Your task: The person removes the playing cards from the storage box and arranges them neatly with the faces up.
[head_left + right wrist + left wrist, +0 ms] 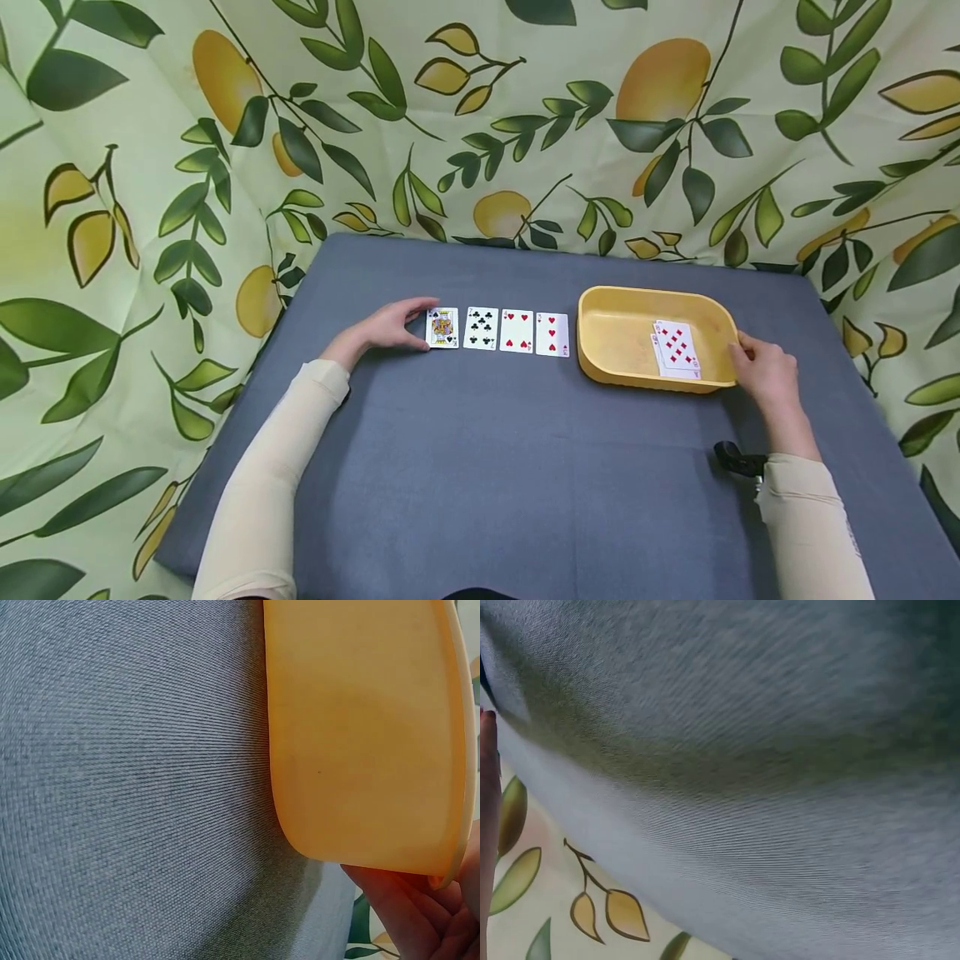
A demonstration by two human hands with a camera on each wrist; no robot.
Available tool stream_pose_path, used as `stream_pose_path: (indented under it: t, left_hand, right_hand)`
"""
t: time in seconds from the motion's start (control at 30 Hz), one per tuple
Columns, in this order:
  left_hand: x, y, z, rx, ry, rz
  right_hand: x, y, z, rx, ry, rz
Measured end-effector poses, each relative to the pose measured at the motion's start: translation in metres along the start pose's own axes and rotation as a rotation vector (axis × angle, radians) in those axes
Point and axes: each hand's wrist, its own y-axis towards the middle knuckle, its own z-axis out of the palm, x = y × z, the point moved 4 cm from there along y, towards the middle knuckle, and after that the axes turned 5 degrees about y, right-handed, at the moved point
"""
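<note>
My left hand (392, 323) is at the left end of a row of face-up playing cards. Its thumb and forefinger reach about the left side of a king of spades (442, 328), close to its top and bottom corners. To the right lie a clubs card (481, 328), a four of hearts (517, 332) and a three of hearts (552, 335). My right hand (767, 369) grips the right end of a yellow plastic tray (611, 379), also large in the right wrist view. Inside the tray, a diamonds card (677, 344) overlaps another card.
A grey-blue cloth covers the table (465, 467). Behind it and at the sides hangs a leaf-and-lemon patterned fabric (450, 133). The left wrist view holds mostly table cloth (742, 847), with fingers at its left edge.
</note>
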Motion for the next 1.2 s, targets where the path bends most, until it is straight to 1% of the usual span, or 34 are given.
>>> stream_pose_path:
  t: [0.07, 0.2, 0.27, 0.33, 0.5, 0.7, 0.83, 0.97, 1.1, 1.2]
  left_hand:
    - [-0.002, 0.004, -0.001, 0.02, 0.069, 0.011]
    - [-0.005, 0.01, -0.002, 0.049, 0.202, -0.003]
    - [-0.005, 0.013, -0.002, 0.061, 0.249, -0.004]
    - [-0.006, 0.014, -0.002, 0.072, 0.276, -0.006]
    - [-0.007, 0.015, 0.0, 0.086, 0.278, -0.002]
    - [-0.009, 0.014, 0.001, 0.089, 0.295, 0.025]
    - [-0.012, 0.015, 0.002, 0.113, 0.292, 0.008]
    - [-0.014, 0.016, 0.001, 0.124, 0.289, -0.021]
    - [-0.016, 0.016, 0.003, 0.114, 0.273, -0.021]
    - [-0.019, 0.017, 0.006, 0.078, 0.221, -0.007]
  right_hand:
    - [-0.001, 0.0, 0.0, 0.001, 0.007, 0.012]
    - [-0.001, -0.001, -0.001, 0.006, 0.017, 0.024]
    - [-0.002, -0.001, -0.001, 0.011, 0.02, 0.025]
    - [-0.001, -0.002, -0.001, 0.009, 0.019, 0.024]
    - [0.0, -0.001, 0.0, 0.009, 0.03, 0.017]
    - [0.001, -0.002, 0.001, 0.008, 0.031, 0.021]
    - [0.0, -0.003, 0.001, -0.006, 0.022, 0.006]
    - [0.0, -0.002, 0.002, 0.003, 0.036, 0.003]
    - [-0.001, -0.002, 0.001, 0.011, 0.043, 0.01]
    - [-0.002, -0.001, 0.0, 0.01, 0.04, 0.005]
